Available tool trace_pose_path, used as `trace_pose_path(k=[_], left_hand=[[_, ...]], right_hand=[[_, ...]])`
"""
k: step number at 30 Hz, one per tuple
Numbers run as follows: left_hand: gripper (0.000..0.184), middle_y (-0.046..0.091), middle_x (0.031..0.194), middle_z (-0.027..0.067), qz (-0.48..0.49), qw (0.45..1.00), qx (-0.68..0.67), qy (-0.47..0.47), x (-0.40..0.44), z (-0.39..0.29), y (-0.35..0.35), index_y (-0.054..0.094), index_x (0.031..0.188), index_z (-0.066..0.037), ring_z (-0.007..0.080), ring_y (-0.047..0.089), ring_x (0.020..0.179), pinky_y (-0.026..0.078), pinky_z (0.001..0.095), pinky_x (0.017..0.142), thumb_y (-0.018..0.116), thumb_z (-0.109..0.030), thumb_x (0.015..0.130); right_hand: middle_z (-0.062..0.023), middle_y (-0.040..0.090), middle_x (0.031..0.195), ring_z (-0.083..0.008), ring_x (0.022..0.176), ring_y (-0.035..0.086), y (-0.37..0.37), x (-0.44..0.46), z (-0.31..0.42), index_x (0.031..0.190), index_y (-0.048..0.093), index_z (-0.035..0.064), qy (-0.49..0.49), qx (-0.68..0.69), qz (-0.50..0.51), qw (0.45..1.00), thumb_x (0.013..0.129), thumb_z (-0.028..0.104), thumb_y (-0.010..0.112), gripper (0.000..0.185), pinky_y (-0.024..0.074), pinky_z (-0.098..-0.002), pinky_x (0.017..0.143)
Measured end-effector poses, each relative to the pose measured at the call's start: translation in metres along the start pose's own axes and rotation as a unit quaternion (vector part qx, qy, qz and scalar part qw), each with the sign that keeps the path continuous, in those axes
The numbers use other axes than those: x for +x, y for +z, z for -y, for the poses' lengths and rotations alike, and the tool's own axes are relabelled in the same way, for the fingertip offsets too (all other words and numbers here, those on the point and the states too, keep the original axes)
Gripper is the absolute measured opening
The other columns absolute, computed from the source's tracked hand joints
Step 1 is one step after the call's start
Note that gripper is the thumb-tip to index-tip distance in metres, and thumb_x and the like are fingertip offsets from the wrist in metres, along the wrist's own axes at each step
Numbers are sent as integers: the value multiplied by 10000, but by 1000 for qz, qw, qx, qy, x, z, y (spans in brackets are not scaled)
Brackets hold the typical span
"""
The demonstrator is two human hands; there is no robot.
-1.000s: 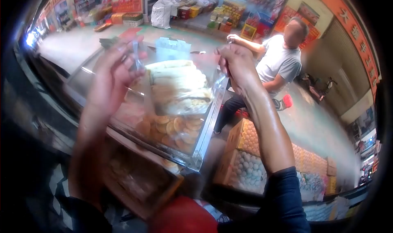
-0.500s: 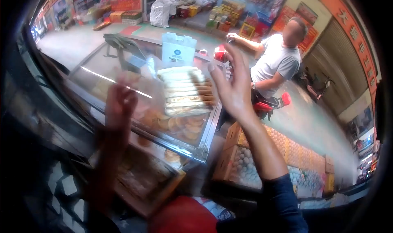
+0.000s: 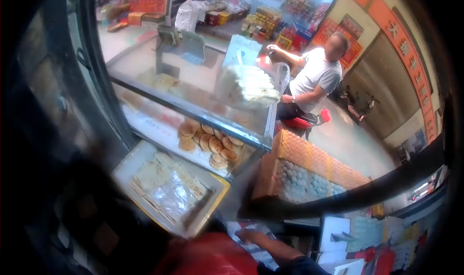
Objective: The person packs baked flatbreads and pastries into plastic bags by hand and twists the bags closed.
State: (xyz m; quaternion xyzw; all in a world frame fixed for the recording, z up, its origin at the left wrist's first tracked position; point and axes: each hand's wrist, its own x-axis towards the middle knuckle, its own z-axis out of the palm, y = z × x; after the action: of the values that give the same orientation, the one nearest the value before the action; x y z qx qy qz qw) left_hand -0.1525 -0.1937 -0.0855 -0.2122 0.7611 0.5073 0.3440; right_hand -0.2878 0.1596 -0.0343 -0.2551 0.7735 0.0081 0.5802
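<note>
My right hand [image 3: 251, 237] is low in the frame, reaching down to a pile of printed white-and-blue packaging [image 3: 237, 229] beside a red rounded shape [image 3: 210, 255]. Its fingers are small and blurred, so their grip does not show. My left hand is not visible; the lower left is very dark. On the glass display case [image 3: 193, 109] rests a stack of pale flat breads [image 3: 258, 87] with clear plastic around it. A light blue box [image 3: 240, 50] stands behind the stack.
Round browned breads [image 3: 208, 142] lie inside the case. Below it is a yellow-rimmed tray [image 3: 220, 197] of flatbreads [image 3: 166, 183]. Eggs [image 3: 304, 178] fill boxes at the right, behind a dark bar [image 3: 338, 202]. A person [image 3: 316, 74] sits on a red scooter [image 3: 307, 119] beyond.
My right hand has dropped from beside the bread stack to the packaging below. My left hand has left the view. The camera has shifted, showing more of the tray and lower right.
</note>
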Motion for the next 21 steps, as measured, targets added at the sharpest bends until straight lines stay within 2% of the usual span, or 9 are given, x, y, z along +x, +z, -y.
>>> trace_pose_path(k=[1,4,5,9,12,14,16,17,21], left_hand=[[228,628,843,74,6,999,-7,-52,-6,42,7,644,956,-52,190,571,761,499,378,733,531,-248,985],[235,632,886,82,5,980,-63,-187,-33,142,24,640,1013,-59,201,581,789,506,381,739,520,-259,991],[240,634,900,85,-1,971,-91,-220,-44,167,31,639,1032,-61,204,584,798,508,382,741,516,-263,993],[269,640,957,97,-73,925,-238,-286,-78,217,45,634,1107,-70,218,597,835,518,385,749,500,-278,1000],[300,644,999,105,-151,885,-363,-249,-77,222,50,630,1163,-77,229,606,863,525,388,755,489,-289,1006],[323,647,1028,111,-176,871,-404,-216,-75,209,58,628,1201,-81,236,613,881,530,390,759,481,-296,1010],[283,644,1010,84,-175,891,-337,-247,-94,129,44,630,1164,-90,220,610,879,523,367,774,503,-272,988],[257,640,1008,72,-162,902,-336,-218,-95,117,44,626,1141,-85,211,606,883,521,360,782,504,-254,990],[192,629,995,50,-186,854,-466,-137,-104,105,78,614,1068,-63,190,594,873,516,352,791,511,-207,992]], right_hand=[[-232,492,1435,-364,1304,502,1,-31,17,1471,414,80,66,56,56,995,936,420,607,662,397,-491,1075],[-219,373,1541,-373,1372,430,-3,-66,39,1591,96,109,85,129,1,988,957,458,578,870,348,-498,1129],[-232,357,1544,-366,1370,433,18,-40,21,1590,103,106,63,130,-54,988,949,472,580,878,348,-469,1131],[-294,677,1041,-448,968,654,-47,-24,49,1514,197,18,-1,183,-210,961,897,257,687,823,527,-488,855],[-243,700,921,-393,860,688,-96,8,60,1548,123,30,-67,228,-266,934,937,285,648,845,537,-448,813],[-238,700,958,-364,907,683,-135,20,77,1538,184,33,-57,260,-263,927,948,252,643,780,534,-426,853],[-261,682,1044,-358,978,675,-154,52,84,1360,511,21,-128,193,-335,913,909,190,683,512,532,-441,855],[-205,695,934,-318,862,687,-155,78,80,1283,572,15,-139,158,-335,918,901,221,678,447,543,-413,807],[-220,687,999,-369,912,672,-143,178,75,1120,650,-3,-166,163,-259,937,897,251,679,339,533,-440,811]])
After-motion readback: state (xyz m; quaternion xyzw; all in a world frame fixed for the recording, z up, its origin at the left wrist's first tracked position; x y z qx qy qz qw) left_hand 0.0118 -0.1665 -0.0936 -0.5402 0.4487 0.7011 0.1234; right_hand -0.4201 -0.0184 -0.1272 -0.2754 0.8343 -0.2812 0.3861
